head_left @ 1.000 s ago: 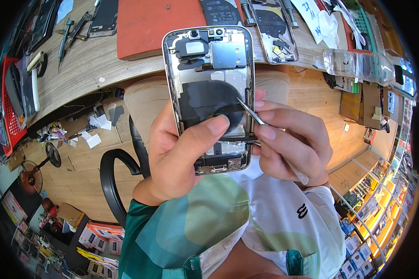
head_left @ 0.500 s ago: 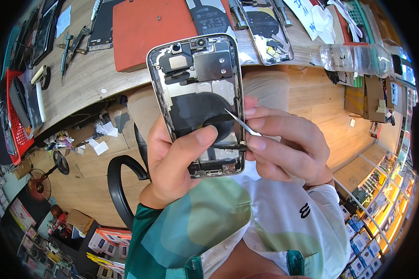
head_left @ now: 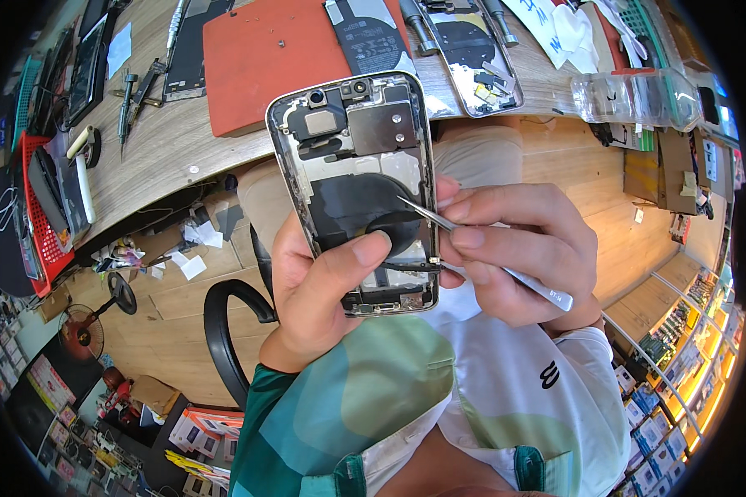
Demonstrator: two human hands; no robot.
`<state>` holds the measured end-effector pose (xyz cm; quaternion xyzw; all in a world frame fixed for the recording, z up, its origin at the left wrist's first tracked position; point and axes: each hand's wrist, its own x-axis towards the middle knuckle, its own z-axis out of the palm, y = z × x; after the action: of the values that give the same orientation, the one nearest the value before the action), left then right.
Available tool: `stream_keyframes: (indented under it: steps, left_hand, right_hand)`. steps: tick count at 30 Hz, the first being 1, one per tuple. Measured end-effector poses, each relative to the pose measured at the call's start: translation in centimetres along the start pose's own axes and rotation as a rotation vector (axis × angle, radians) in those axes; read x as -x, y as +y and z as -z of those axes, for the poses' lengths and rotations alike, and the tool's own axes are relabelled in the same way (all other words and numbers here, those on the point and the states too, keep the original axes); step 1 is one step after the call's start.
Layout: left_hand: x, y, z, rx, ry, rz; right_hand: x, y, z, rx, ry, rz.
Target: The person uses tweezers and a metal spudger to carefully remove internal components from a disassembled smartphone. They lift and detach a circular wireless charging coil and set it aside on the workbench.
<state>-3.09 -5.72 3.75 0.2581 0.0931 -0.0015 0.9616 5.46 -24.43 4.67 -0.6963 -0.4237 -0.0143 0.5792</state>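
An opened phone housing (head_left: pixel 381 128) is held up in front of me over my lap, tilted slightly, its inner parts bare. My left hand (head_left: pixel 311 286) grips it from the left, thumb laid over the lower inside. Beneath that thumb lies a black, partly round sheet (head_left: pixel 340 199), with a curved dark piece along its lower right. Pinched in my right hand (head_left: pixel 535 240) is a pair of metal tweezers (head_left: pixel 539 290). Their tip is at the right part of the black sheet; whether it touches cannot be made out. Some fingers of my right hand are behind the housing's right edge.
On the wooden desk are an orange-red pad (head_left: pixel 253 74), a black phone battery (head_left: pixel 369 37) and another opened phone housing (head_left: pixel 472 58). A clear plastic container (head_left: pixel 622 98) stands right, a red basket (head_left: pixel 40 207) left. A black chair armrest (head_left: pixel 215 331) curves beside me.
My right hand has shifted slightly right and turned, so more of the tweezers' shaft shows. Their tip stays over the black sheet. The view has shifted a little; my left hand keeps its hold.
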Motion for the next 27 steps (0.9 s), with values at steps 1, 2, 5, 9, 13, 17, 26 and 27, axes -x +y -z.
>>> stream_keyframes:
  steps: [1,2,5,9,13,17,26,27]
  left_hand:
    - [0.0,0.0,0.0,0.000,0.001,0.002]
    - [0.0,0.0,0.0,0.001,0.002,0.003]
    - [0.0,0.1,0.1,-0.003,-0.012,0.009]
    - [-0.1,-0.1,0.5,-0.007,-0.042,0.008]
    - [0.0,0.0,0.3,-0.030,-0.043,0.009]
    - [0.0,0.0,0.5,-0.026,-0.059,0.021]
    - [-0.3,0.1,0.5,-0.094,-0.061,0.055]
    - [-0.3,0.0,0.6,-0.093,-0.073,0.055]
  right_hand:
    - [0.2,0.1,-0.1,-0.018,0.013,-0.009]
    - [0.3,0.2,-0.2,-0.036,0.026,-0.019]
    - [0.8,0.4,-0.5,-0.080,0.062,-0.033]
    - [0.8,0.6,-0.6,-0.098,0.076,-0.022]
    - [0.7,1.0,-0.2,-0.097,0.046,0.013]
    - [0.6,1.7,-0.1,-0.170,0.043,0.035]
    - [0.1,2.2,1.3,-0.191,-0.044,0.014]
    - [0.0,2.2,1.4,-0.193,-0.047,0.005]
